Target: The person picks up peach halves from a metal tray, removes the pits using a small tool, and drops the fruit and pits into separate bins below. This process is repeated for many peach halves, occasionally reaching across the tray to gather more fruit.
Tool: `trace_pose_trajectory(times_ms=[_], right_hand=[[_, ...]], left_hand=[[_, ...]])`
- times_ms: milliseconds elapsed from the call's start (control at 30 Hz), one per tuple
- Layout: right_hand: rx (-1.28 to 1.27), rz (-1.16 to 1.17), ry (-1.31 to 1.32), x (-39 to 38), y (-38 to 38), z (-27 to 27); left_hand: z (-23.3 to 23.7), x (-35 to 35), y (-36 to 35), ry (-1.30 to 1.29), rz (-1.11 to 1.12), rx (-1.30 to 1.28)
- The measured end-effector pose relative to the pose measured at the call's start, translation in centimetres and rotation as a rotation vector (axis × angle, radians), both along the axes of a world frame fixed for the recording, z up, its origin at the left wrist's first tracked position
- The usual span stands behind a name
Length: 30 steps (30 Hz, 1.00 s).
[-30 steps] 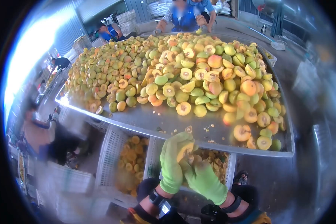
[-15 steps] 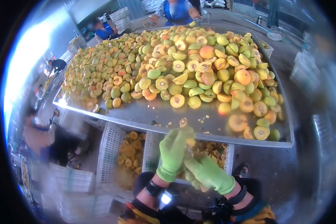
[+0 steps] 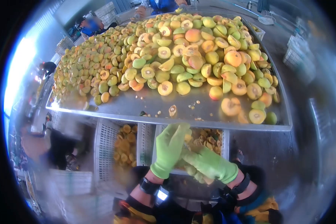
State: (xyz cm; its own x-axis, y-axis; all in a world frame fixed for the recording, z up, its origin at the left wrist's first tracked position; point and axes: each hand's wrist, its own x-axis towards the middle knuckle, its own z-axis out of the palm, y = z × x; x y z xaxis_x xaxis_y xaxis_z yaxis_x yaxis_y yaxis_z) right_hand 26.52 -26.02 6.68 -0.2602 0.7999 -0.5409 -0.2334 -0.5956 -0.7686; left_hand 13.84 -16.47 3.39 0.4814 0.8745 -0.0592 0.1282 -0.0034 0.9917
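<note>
Both hands wear light green gloves and meet over a white crate [image 3: 225, 149] below the metal table's front edge. My left hand [image 3: 171, 145] is closed around a yellowish fruit piece [image 3: 188, 136], only a bit of which shows. Close against it on the right, my right hand [image 3: 209, 164] has its fingers curled; what they grip is hidden between the hands. Beyond them, halved and whole yellow-green fruits [image 3: 183, 56] are heaped on the metal table [image 3: 130, 108]. A pitted half [image 3: 172, 110] lies alone near the front edge.
Left of my hands stands another white crate [image 3: 106, 142] holding orange fruit halves [image 3: 126, 143]. A person [image 3: 37, 143] sits at the left, and two people are across the table, one in blue [image 3: 163, 5]. White crates [image 3: 294, 50] stand at the far right.
The table and fruit sit higher and slightly further left in view. My hands remain together, and less of the fruit piece between them is visible.
</note>
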Motion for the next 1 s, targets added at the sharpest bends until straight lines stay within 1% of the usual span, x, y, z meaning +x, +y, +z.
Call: trace_pose_trajectory(times_ms=[33, 67, 100, 133, 167, 200, 233, 300, 333, 367, 400, 433, 467, 500, 533, 600, 633, 667, 700, 733, 767, 800, 867, 900, 933, 967, 1000], right_hand=[[-0.013, 0.000, 0.006, 0.1, 0.0, 0.0], [-0.019, 0.026, -0.050, 0.1, 0.0, -0.1], [-0.026, 0.053, -0.104, 0.1, -0.1, -0.2], [-0.039, 0.057, -0.097, 0.1, -0.3, -0.3], [-0.051, 0.037, -0.014, 0.1, -0.5, -0.5], [-0.057, 0.015, 0.065, 0.2, -0.4, -0.5], [-0.064, -0.007, 0.142, 0.2, -0.3, -0.5], [-0.076, 0.002, 0.110, 0.2, -0.4, 0.0], [-0.059, 0.035, 0.009, 0.3, -0.5, 0.0], [-0.040, 0.069, -0.092, 0.2, -0.6, 0.1], [-0.047, 0.073, -0.093, 0.2, -0.6, -0.1], [-0.073, 0.052, 0.011, 0.2, -0.8, -0.5], [-0.096, 0.028, 0.112, 0.1, -0.9, -0.6], [-0.097, 0.031, 0.107, 0.0, -0.9, -0.5], [-0.117, 0.014, 0.104, -0.2, -0.8, -0.3], [-0.141, -0.011, 0.103, -0.5, -0.9, 0.0], [-0.120, 0.014, 0.035, -0.6, -0.9, 0.2], [-0.100, 0.040, -0.033, -0.7, -0.9, 0.3], [-0.103, 0.043, -0.037, -0.7, -0.9, -0.1], [-0.114, 0.033, 0.067, -0.7, -1.0, -0.9], [-0.124, 0.025, 0.169, -0.6, -0.9, -1.2], [-0.124, 0.026, 0.163, -0.6, -0.8, -1.0], [-0.121, 0.040, 0.072, -0.8, -0.7, -0.6], [-0.120, 0.043, 0.068, -1.0, -0.7, -0.6], [-0.084, 0.049, -0.056, -1.2, -0.9, -0.5], [-0.050, 0.052, -0.177, -1.4, -1.0, -0.5], [-0.054, 0.051, -0.179, -1.3, -1.0, -0.6]], left_hand=[[0.0, -0.1, 0.1, -0.047, -0.004, -0.103], [0.2, -0.5, 0.9, -0.039, -0.140, -0.208], [0.0, -0.5, 1.4, -0.035, -0.136, -0.221], [-0.2, -0.6, 1.7, -0.052, -0.179, -0.289], [-0.5, -0.8, 1.7, -0.070, -0.222, -0.351], [0.0, -0.6, 1.1, -0.083, -0.157, -0.300], [-0.2, -0.3, 0.7, -0.082, -0.154, -0.303], [-0.6, 0.1, -0.1, -0.003, -0.013, -0.041], [-0.2, -0.1, 0.2, -0.004, -0.013, -0.046], [0.6, -0.6, 0.9, 0.085, -0.156, -0.159], [1.1, -1.0, 1.3, 0.172, -0.295, -0.274], [0.7, -1.1, 0.9, 0.169, -0.290, -0.285], [0.4, -1.0, 0.6, 0.096, -0.237, -0.176], [0.1, -0.8, 0.4, 0.023, -0.182, -0.060], [-0.4, -0.6, 0.2, 0.019, -0.182, -0.059], [-1.2, -0.3, -0.7, -0.053, -0.030, 0.031], [-0.9, -0.5, -0.4, -0.057, -0.029, 0.029], [-0.5, -0.9, 0.0, 0.022, -0.098, -0.099], [-0.1, -1.1, 0.2, 0.102, -0.167, -0.227], [-0.5, -1.0, -0.2, 0.097, -0.166, -0.228], [-1.2, -0.7, -1.1, -0.029, -0.025, -0.118], [-1.6, -0.4, -1.7, -0.153, 0.115, -0.008], [-1.6, -0.4, -1.9, -0.155, 0.119, -0.033], [-1.6, -0.4, -1.9, -0.155, 0.124, -0.057], [-1.6, -0.6, -1.6, -0.158, 0.125, -0.056], [-1.7, -1.0, -1.2, -0.053, 0.038, -0.116], [-1.4, -1.3, -0.8, 0.051, -0.051, -0.178]])
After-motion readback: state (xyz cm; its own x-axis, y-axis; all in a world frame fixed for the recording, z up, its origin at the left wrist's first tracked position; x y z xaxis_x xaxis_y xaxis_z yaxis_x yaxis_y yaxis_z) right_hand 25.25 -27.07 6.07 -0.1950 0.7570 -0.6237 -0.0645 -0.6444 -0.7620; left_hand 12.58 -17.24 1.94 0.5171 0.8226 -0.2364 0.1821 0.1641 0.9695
